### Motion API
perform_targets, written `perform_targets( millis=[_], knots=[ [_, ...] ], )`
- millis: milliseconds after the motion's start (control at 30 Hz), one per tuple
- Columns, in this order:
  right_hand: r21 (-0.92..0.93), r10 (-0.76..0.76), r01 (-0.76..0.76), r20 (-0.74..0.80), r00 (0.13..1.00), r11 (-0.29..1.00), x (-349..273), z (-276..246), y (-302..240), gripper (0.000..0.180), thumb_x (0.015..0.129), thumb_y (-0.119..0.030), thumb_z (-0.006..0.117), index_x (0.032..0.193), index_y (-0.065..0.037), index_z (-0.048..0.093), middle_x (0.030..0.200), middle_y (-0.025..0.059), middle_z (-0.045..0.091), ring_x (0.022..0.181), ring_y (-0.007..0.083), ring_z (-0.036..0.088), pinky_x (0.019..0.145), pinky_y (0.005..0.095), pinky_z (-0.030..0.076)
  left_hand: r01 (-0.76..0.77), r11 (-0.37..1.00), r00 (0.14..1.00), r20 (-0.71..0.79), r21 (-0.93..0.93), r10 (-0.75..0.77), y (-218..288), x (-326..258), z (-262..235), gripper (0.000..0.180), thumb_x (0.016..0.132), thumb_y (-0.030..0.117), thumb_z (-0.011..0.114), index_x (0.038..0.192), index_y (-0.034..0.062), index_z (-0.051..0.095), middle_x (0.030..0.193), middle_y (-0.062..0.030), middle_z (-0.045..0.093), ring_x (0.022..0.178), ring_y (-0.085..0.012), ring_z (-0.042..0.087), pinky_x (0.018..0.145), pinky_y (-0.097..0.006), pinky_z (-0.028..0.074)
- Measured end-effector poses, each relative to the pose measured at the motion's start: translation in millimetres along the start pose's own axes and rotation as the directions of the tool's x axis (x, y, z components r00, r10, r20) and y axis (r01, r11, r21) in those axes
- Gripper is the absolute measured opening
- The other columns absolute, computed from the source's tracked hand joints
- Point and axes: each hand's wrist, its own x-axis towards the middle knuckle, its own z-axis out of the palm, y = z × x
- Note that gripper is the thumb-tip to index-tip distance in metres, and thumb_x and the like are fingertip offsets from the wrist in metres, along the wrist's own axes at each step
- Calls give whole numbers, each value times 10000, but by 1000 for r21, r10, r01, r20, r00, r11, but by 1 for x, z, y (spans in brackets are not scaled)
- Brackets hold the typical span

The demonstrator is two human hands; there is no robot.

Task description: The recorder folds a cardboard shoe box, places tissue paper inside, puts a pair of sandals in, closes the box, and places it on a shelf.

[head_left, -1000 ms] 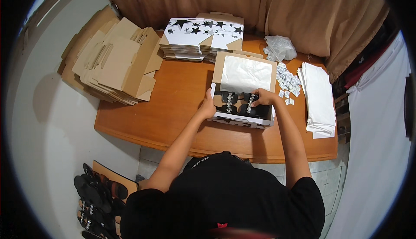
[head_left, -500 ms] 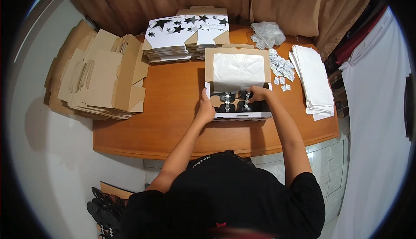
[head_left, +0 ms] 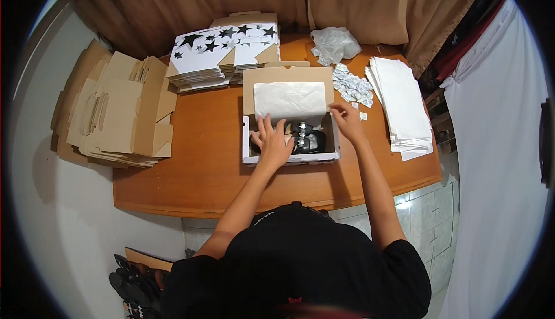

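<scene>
An open white cardboard box (head_left: pixel 289 158) sits on the wooden table (head_left: pixel 191 168), its brown lid up with white tissue paper (head_left: pixel 290 99) lying against it. Black shoes with shiny buckles (head_left: pixel 306 138) lie inside. My left hand (head_left: pixel 273 139) rests flat on the shoes at the box's left side, fingers spread. My right hand (head_left: pixel 345 117) is at the box's upper right corner, fingers apart, touching the edge of the tissue paper near the small packets; whether it pinches the paper I cannot tell.
A stack of flat white boxes with black stars (head_left: pixel 222 53) lies behind the open box. Folded brown cartons (head_left: pixel 115 111) pile up at the left. Small white packets (head_left: pixel 350 86), a plastic bag (head_left: pixel 335 44) and a stack of white sheets (head_left: pixel 402 105) are at the right. Black shoes (head_left: pixel 136 284) lie on the floor.
My left hand moved from the box's left edge onto the shoes inside. My right hand lifted from the shoes to the box's upper right corner.
</scene>
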Motion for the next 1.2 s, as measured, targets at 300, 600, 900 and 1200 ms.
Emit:
perform_targets(
  millis=[300, 600, 900, 1200],
  knots=[
    [-378, -10, -124, -334, 942, 917, -11, -35, 139, 307, 762, 15, 547, 1069, 25, 559, 1052, 195, 591, 954, 341, 579, 845, 397, 456, -363, 913, 891, 218, -184, 398, 57, -2, 48, 592, 763, 424, 608, 1264, 147, 459, 1432, -134, 240, 1354, -379, 95, 1001, -651, 90],
    [-546, 185, -282, -226, 956, 789, -27, -25, 143, 329, 772, 23, 512, 1097, -23, 541, 1001, 180, 584, 937, 338, 528, 818, 421, 435, -463, 876, 830, 279, -135, 482, 62, -9, 62, 544, 762, 317, 630, 1251, 140, 473, 1443, -162, 195, 1362, -358, 83, 1009, -640, 114],
    [-658, 204, -441, -407, 890, 611, -29, -33, 119, 195, 745, -101, 626, 929, -36, 623, 887, 153, 596, 852, 320, 554, 759, 415, 447, -126, 989, 989, -84, -77, 119, -2, 23, 10, 427, 761, 275, 635, 1157, 146, 540, 1414, -188, 226, 1320, -396, 142, 1028, -570, 130],
    [253, 179, -145, -118, 977, 957, -14, 35, 7, 216, 712, -124, 730, 886, -27, 646, 767, 47, 622, 668, 123, 554, 616, 265, 455, 6, 987, 955, -291, -162, -53, -69, 82, -21, 403, 740, 121, 622, 1126, 52, 529, 1069, -171, 547, 986, -337, 500, 906, -403, 376]
  ],
)
